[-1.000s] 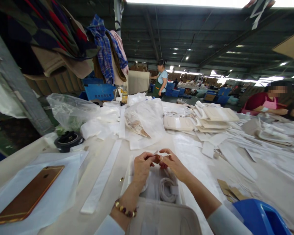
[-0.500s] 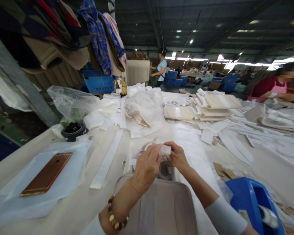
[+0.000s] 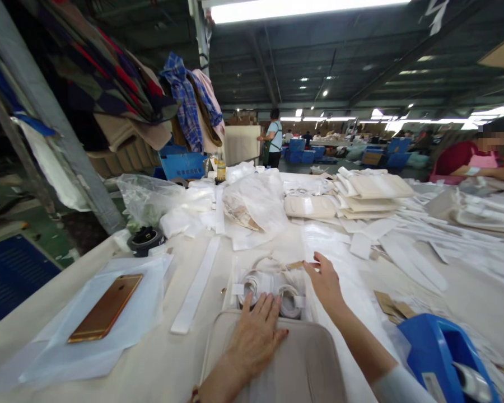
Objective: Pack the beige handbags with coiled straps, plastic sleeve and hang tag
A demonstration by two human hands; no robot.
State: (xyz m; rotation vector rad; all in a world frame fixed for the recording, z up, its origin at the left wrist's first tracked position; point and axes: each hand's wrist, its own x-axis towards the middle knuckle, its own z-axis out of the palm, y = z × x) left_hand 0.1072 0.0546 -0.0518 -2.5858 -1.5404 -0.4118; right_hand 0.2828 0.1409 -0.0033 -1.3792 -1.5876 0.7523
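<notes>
- Watching from well away through the head view, I have the left hand (image 3: 258,333) palm down on the beige bag (image 3: 319,358), its fingers (image 3: 274,305) extended, slightly spread and pinching nothing.
- The bag lies flat on the desk (image 3: 155,352), at the near edge; just beyond it sit two coils of pale strap, one on the left (image 3: 248,286) and one on the right (image 3: 289,302) (strap or cord, the blur won't let me settle it).
- My right hand (image 3: 327,285) is just past the right coil, fingers loosely curled and parted, one tip at the end of a tan tag (image 3: 295,265). Whether they grip it or only touch it, I cannot tell.
- Judging how far along things are: both coils are wound and each shows a white band (image 3: 299,302), so I count that part as done.
- The tag, by the coils' far side, looks to be the part in hand; whether it is fastened to anything I can't make out.
- Beyond that, a white strip (image 3: 196,285) lies apart on the desk, and a stack of beige pieces (image 3: 373,193) stands farther back.
</notes>
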